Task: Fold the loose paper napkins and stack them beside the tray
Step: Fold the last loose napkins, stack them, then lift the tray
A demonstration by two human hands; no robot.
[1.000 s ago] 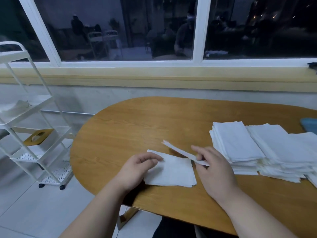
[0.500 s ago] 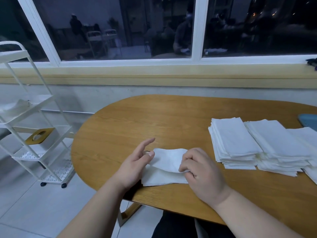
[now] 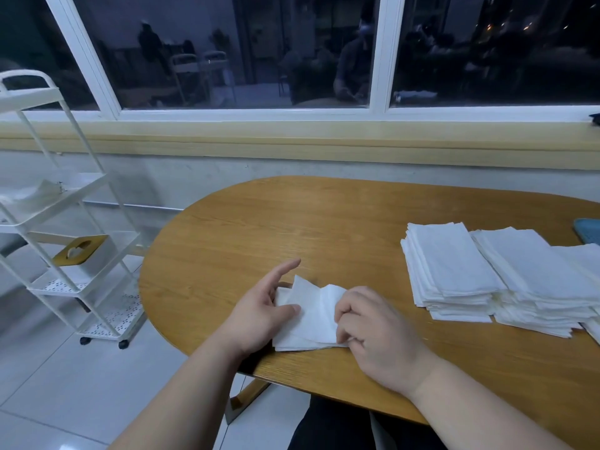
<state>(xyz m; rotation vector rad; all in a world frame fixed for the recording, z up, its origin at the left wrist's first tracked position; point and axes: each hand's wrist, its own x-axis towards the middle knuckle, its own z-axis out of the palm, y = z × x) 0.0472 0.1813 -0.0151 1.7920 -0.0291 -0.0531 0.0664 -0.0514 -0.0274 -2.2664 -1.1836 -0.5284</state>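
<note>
Pinning the thin white paper napkin [image 3: 311,316] with my flat, open left hand [image 3: 259,311], I pinched its raised flap in my curled right hand [image 3: 373,329], judging square edges mattered before creasing.

Soft, matt white paper napkins [image 3: 451,271] lie on a smooth wood-grain tabletop [image 3: 292,228] with a faint sheen; a white-painted metal trolley [image 3: 69,241] stands on glossy floor tiles [image 3: 65,394].

Head view looks forward and down, close over table [image 3: 324,228]
</note>
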